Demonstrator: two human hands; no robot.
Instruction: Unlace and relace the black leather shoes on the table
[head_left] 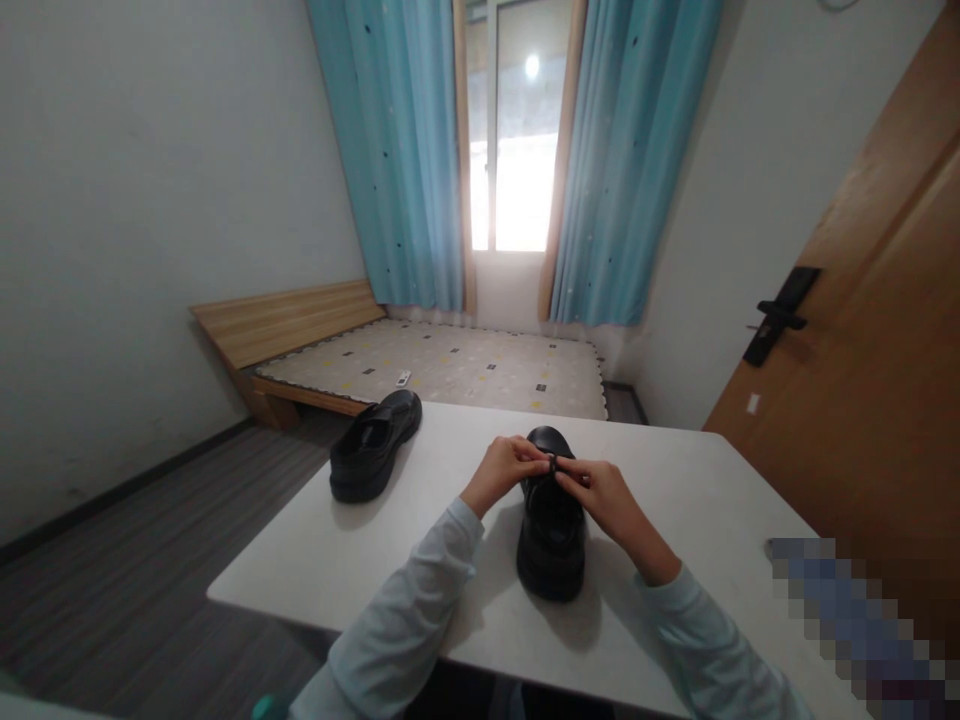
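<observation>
Work station: a white table [300, 570] carrying 2 black low-cut shoes. The work shoe [551, 575] stands upright on its sole in front of the person, toe pointing away and heel toward the near edge. The left hand [504, 468] and right hand [604, 490] meet over its instep.

Finger state: thumb and index finger of each hand pinch a small dark fastening strip [553, 463] above the shoe opening. Whether the strip is a lace or a strap cannot be told.

Progress: fastening of the work shoe appears to be under way and incomplete, since both hands are on the strip. Still left, by judgement: securing the strip and releasing it.

The companion shoe [367, 465] stands upright at the table's left edge, apart from both hands. Its closure is too small to read, so its completion cannot be confirmed.
</observation>
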